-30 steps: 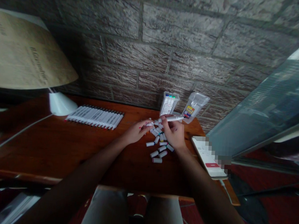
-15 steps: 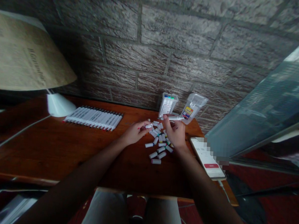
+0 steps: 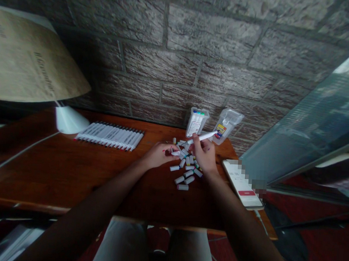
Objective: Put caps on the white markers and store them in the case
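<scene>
Two hands are working over loose caps (image 3: 186, 173) on the desk (image 3: 73, 168): right hand (image 3: 204, 156) clamping a light, stiff, likely slick marker (image 3: 202, 136) by its barrel, left hand (image 3: 158, 155) pinching one small cap (image 3: 175, 152).

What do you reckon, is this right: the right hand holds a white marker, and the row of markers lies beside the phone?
Not quite. The head view shows the row of markers lying at the left by the lamp base, away from the phone. The right hand does hold a white marker.
</scene>
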A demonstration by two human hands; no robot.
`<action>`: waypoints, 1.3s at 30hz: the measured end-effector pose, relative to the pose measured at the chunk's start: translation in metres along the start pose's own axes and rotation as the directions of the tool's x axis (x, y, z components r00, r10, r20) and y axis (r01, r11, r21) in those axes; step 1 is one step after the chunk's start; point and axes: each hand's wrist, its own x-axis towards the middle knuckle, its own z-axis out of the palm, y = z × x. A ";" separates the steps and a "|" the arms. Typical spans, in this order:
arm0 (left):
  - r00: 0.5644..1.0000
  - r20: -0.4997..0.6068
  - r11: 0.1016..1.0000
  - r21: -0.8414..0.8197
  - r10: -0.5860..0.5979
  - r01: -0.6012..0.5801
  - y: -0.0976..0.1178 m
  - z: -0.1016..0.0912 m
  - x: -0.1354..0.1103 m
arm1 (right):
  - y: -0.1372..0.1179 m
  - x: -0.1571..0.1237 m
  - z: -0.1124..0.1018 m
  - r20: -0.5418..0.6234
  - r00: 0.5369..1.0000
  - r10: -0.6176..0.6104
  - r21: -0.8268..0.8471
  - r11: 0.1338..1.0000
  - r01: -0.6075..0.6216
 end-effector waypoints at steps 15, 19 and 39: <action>0.990 -0.141 0.987 -0.160 -0.032 0.009 0.004 -0.001 0.001 | 0.003 -0.002 0.000 -0.012 1.000 -0.025 -0.001 1.000 0.025; 0.987 -0.158 0.993 -0.121 -0.031 0.012 0.005 -0.001 0.002 | 0.002 -0.003 0.000 0.022 0.992 -0.128 -0.051 0.990 0.129; 0.973 -0.226 0.996 -0.090 -0.048 0.028 0.005 -0.004 0.001 | 0.000 -0.010 0.004 0.286 0.887 -0.363 -0.166 0.893 0.419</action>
